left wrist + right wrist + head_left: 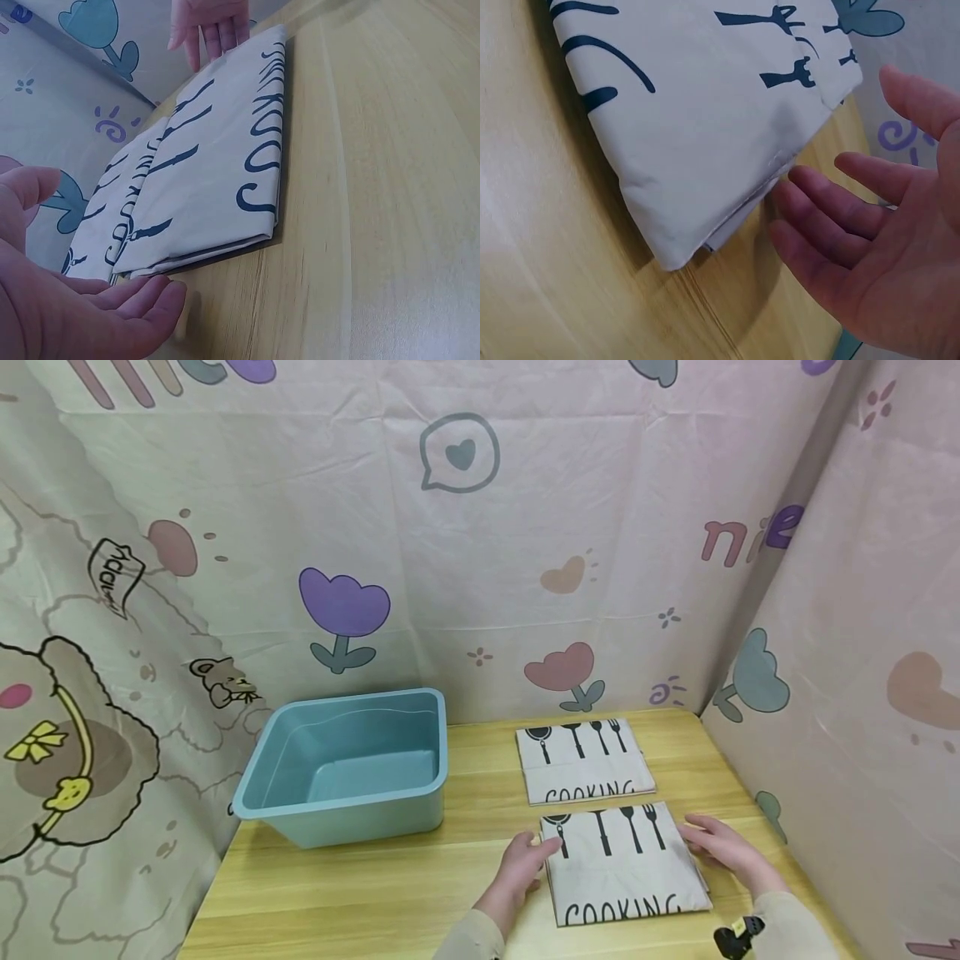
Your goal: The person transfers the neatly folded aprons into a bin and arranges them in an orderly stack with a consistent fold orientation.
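Note:
Nearest to me on the table lies a folded white cloth (626, 868) printed with dark utensils and the word COOKING. At its left edge is my left hand (519, 870), thumb over the edge and fingers low beside it; in the left wrist view the fingertips (171, 296) meet the cloth's corner without curling round it. My right hand (731, 850) is by the opposite edge, its relaxed fingers (817, 251) spread close beside the fold in the right wrist view. A second folded cloth (588, 764) with the same print lies just behind the first.
A blue-green plastic tub (360, 818) stands at the left on the wooden table (337, 893); its inner floor shows. Printed curtains (480, 543) hang behind the table and along both sides. A small black item (738, 937) is at the right sleeve.

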